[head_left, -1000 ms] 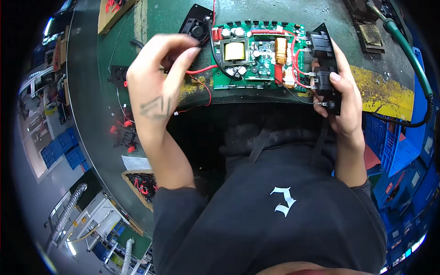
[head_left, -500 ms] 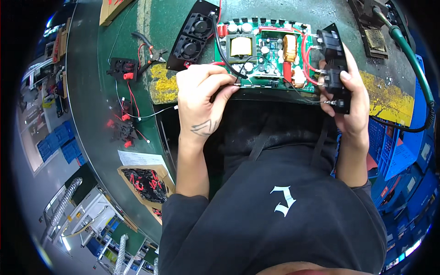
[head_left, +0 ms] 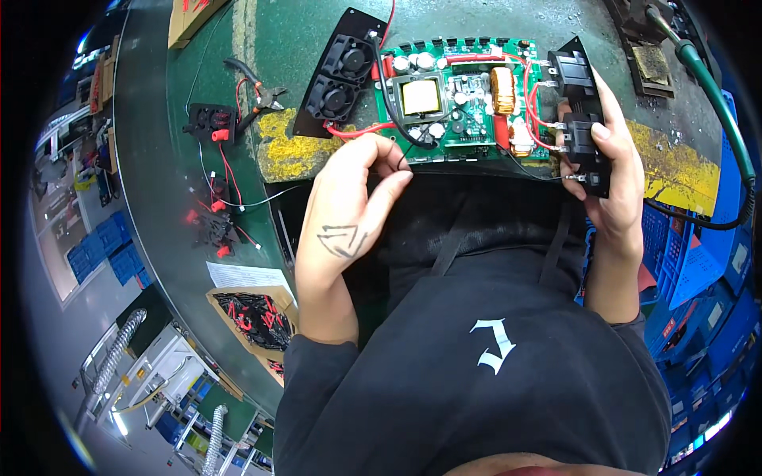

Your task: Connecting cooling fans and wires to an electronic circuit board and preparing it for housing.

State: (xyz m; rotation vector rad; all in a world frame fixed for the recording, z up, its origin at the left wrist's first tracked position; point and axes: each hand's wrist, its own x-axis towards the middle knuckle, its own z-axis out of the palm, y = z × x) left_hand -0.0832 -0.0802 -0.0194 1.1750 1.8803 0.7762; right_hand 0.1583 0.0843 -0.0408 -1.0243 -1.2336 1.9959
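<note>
A green circuit board (head_left: 476, 151) lies at the bench's front edge, crowded with a yellow-topped transformer (head_left: 421, 98), a copper coil and small parts. Red wires join it to a black end panel (head_left: 583, 103) with sockets, standing on edge at its right. My right hand (head_left: 619, 170) is closed round this panel, thumb on the near socket. At the board's lower left corner, my left hand (head_left: 353, 194) pinches a thin black wire (head_left: 418, 140) between thumb and fingers. Beyond that hand leans a black panel with two fans (head_left: 332, 97), wired to the board by thick black and red leads.
Cutting pliers (head_left: 258, 86) and small black fan or socket parts (head_left: 213, 123) with red and white wires lie on the left. Nearer is a cardboard box (head_left: 252, 317) of black and red pieces. A soldering iron stand (head_left: 655, 71) with a green-handled cable is at right, beside blue crates.
My left hand has turned and shifted slightly down, its fingers more open to view with the thin black wire between them. The fan panel has tilted a little. My right hand stays on the end panel.
</note>
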